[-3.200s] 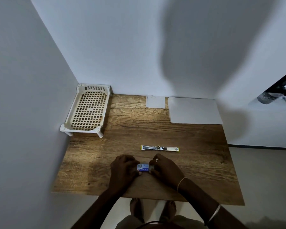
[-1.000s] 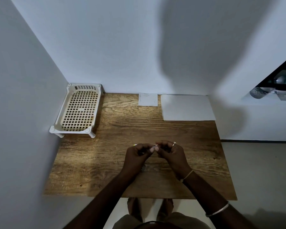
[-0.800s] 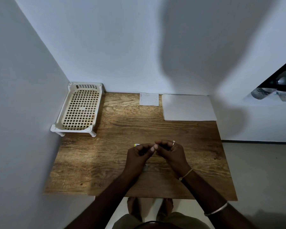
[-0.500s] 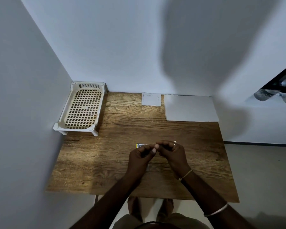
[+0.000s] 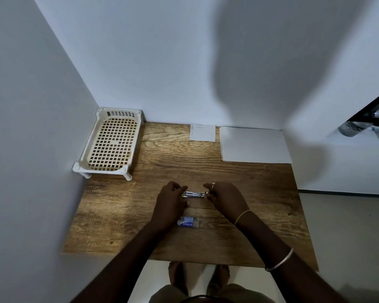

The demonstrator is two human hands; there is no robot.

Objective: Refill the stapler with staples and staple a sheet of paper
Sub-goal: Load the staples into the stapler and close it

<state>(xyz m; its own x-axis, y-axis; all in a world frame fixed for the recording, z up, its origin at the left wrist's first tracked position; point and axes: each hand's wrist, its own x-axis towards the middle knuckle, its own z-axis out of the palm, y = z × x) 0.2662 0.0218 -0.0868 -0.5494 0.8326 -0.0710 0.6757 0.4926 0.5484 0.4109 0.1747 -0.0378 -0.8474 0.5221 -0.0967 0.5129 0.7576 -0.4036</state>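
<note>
The stapler [image 5: 194,194], a long metal strip with yellow ends, lies flat across the middle of the wooden table [image 5: 123,215]. My left hand [image 5: 170,202] has its curled fingers on the stapler's left end. My right hand [image 5: 225,197] pinches the right end, and what its fingertips hold is too small to tell. A small blue staple box [image 5: 186,221] lies on the table between my forearms, touched by neither hand. A white sheet of paper [image 5: 254,145] lies at the back right.
A cream plastic basket [image 5: 112,145] on short legs stands at the back left against the wall. A small white slip [image 5: 202,132] lies at the back middle. Walls close off the left and far sides; the table's right edge drops to the floor.
My hands, earlier raised with fingertips together over the table, have dropped and spread to the two ends of the stapler. The blue box left my hands and now lies on the table.
</note>
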